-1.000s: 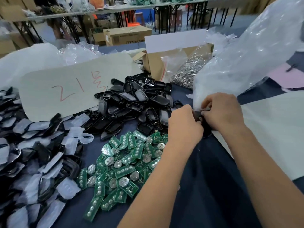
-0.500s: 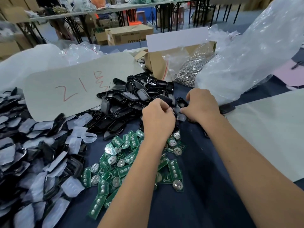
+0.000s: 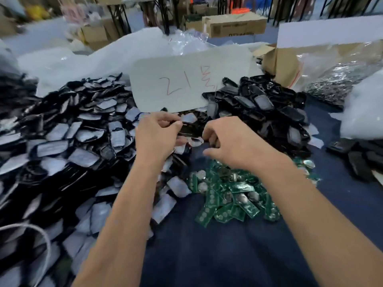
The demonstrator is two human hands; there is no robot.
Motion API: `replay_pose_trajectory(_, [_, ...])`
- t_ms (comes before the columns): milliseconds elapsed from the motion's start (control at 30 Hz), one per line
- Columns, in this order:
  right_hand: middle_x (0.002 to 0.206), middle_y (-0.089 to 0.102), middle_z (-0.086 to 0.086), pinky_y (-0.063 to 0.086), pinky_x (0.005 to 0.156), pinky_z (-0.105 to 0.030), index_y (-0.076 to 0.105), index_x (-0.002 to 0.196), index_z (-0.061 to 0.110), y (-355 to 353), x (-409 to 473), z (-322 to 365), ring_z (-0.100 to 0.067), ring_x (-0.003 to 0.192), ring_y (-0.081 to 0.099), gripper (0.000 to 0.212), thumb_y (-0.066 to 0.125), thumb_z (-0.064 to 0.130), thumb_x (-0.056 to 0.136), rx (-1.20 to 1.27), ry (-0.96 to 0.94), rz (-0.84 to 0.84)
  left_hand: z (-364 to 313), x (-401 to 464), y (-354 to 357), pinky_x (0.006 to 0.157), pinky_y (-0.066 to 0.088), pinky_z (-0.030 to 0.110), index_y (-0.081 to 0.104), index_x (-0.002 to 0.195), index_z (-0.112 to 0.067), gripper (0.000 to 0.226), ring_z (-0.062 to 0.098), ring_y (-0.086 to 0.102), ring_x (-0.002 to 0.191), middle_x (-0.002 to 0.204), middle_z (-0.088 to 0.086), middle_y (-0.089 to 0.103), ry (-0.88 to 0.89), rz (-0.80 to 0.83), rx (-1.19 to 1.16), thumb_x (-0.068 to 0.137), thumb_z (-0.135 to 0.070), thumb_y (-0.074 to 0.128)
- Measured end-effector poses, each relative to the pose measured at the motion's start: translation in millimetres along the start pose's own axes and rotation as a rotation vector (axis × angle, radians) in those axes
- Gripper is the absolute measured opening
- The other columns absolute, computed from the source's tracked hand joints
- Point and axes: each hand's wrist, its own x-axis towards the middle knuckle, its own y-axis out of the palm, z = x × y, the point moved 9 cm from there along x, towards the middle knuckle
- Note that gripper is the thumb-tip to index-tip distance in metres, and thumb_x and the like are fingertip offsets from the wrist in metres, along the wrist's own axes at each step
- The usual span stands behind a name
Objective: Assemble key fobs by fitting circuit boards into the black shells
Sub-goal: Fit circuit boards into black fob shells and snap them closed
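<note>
Both hands are out over the middle of the bench. Left hand (image 3: 157, 135) has thumb and fingers curled, pinching a black shell (image 3: 189, 129) by its left end; the shell hangs above the heaps. Right hand (image 3: 230, 141) is just beside the shell's right end, fingers loosely curled; blur hides whether it touches, so its hold cannot be told.

Green circuit boards (image 3: 230, 195) lie heaped near the bench's front edge, under the right wrist. Film-covered shells (image 3: 68, 141) are piled along the left side. Bare black shells (image 3: 267, 108) are heaped toward the back right. A pale card with red marks (image 3: 186, 79) rests at the back. Dark blue cloth (image 3: 207, 249) covers the bench.
</note>
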Motion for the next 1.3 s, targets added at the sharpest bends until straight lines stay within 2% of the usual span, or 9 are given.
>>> replay_pose_trajectory(167, [0.080,0.068,0.012,0.058,0.073,-0.027,0.074,0.094,0.023,57,-2,91,-0.007,0.076,0.066,0.010,0.080,0.018,0.088,0.039,-0.275,0.363,27,10,-67,0.058,0.061,0.029,0.075,0.090,-0.012,0.010,0.026,0.075,0.057,0.091,0.018,0.073,-0.026,-0.159,0.014,0.096,-0.005,0.070])
replay_pose_trajectory(300, [0.084,0.071,0.008,0.050,0.063,-0.017,0.076,0.099,0.023,75,-4,124,-0.006,0.073,0.065,0.018,0.086,0.025,0.083,0.053,-0.370,0.437,34,13,-83,0.056,0.061,0.028,0.076,0.086,-0.013,0.014,0.026,0.075,0.057,0.068,0.003,0.074,-0.021,-0.195,-0.012,0.095,-0.005,0.069])
replay_pose_trajectory(467, [0.067,0.070,0.014,0.051,0.057,-0.017,0.078,0.080,0.024,66,-12,117,-0.001,0.065,0.064,0.010,0.087,0.020,0.079,0.060,-0.329,0.507,35,14,-78,0.057,0.061,0.030,0.075,0.086,-0.015,0.015,0.027,0.075,0.056,0.077,0.010,0.075,-0.010,-0.170,-0.011,0.094,-0.004,0.070])
replay_pose_trajectory(633, [0.048,0.055,0.031,0.038,0.049,-0.018,0.076,0.085,0.026,72,-40,88,0.015,0.048,0.052,0.019,0.091,0.022,0.075,-0.176,-0.232,0.754,30,12,-71,0.065,0.065,0.035,0.076,0.092,-0.014,0.011,0.025,0.076,0.060,0.092,0.014,0.074,-0.010,-0.145,-0.001,0.095,-0.006,0.071])
replay_pose_trajectory(833, [0.058,0.054,0.014,0.030,0.037,-0.013,0.070,0.085,0.026,75,-54,77,0.006,0.044,0.049,0.026,0.093,0.027,0.072,-0.360,-0.270,0.781,24,9,-60,0.067,0.066,0.036,0.076,0.094,-0.012,0.010,0.025,0.076,0.059,0.092,0.014,0.074,-0.010,-0.130,0.002,0.095,-0.005,0.070])
replay_pose_trajectory(933, [0.058,0.054,0.012,0.035,0.044,-0.013,0.068,0.078,0.024,69,-48,74,0.003,0.046,0.049,0.025,0.092,0.025,0.074,-0.232,-0.290,0.740,20,8,-48,0.069,0.066,0.037,0.075,0.091,-0.014,0.012,0.024,0.076,0.059,0.087,0.011,0.074,-0.015,-0.107,-0.016,0.096,-0.005,0.068])
replay_pose_trajectory(1067, [0.077,0.069,0.008,0.050,0.063,-0.027,0.067,0.082,0.020,34,-30,59,-0.013,0.067,0.062,0.018,0.085,0.021,0.085,0.298,-0.328,0.576,18,8,-23,0.066,0.065,0.034,0.074,0.094,-0.009,0.015,0.024,0.076,0.061,0.092,0.016,0.071,-0.056,-0.069,-0.103,0.097,0.000,0.062])
replay_pose_trajectory(1167, [0.094,0.078,-0.009,0.054,0.053,-0.031,0.061,0.091,0.020,9,-11,13,-0.031,0.079,0.074,0.012,0.072,0.020,0.096,0.756,-0.152,0.285,15,3,2,0.057,0.061,0.029,0.072,0.093,-0.004,0.017,0.019,0.073,0.054,0.085,0.014,0.070,-0.081,-0.027,-0.196,0.095,0.006,0.059])
replay_pose_trajectory(1300, [0.080,0.071,-0.011,0.041,0.045,-0.022,0.073,0.099,0.014,-7,1,-53,-0.020,0.062,0.060,0.004,0.072,0.011,0.097,0.997,0.046,-0.177,15,3,35,0.058,0.061,0.028,0.075,0.087,-0.008,0.016,0.026,0.075,0.058,0.066,0.000,0.072,-0.105,0.045,-0.228,0.094,0.004,0.066])
